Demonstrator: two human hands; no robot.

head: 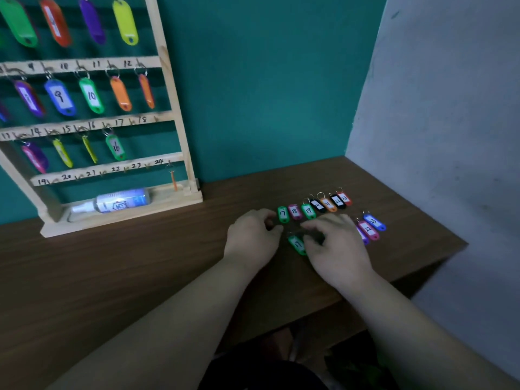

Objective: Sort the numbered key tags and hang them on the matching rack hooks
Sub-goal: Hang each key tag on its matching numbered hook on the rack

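Observation:
A wooden key rack point(180, 114) with numbered hooks stands at the back left, and coloured tags such as the green 16 tag point(116, 147) hang on it. On the brown table point(126, 271) lies a row of loose tags: green 17 point(283, 214), pink 18 point(294, 211), green 19 point(308, 211), then black and orange ones. Closer to me, a second green tag point(297, 245) lies beside my right hand point(336, 246), whose curled fingers rest over a dark tag. My left hand point(253, 237) sits just left of the row with fingers curled; what they pinch is unclear.
A spray bottle point(118, 202) lies in the rack's base tray. A pink tag point(368, 229) and a blue tag point(374, 222) lie right of my right hand. A grey wall point(450, 108) bounds the table on the right; the table's front right edge is close.

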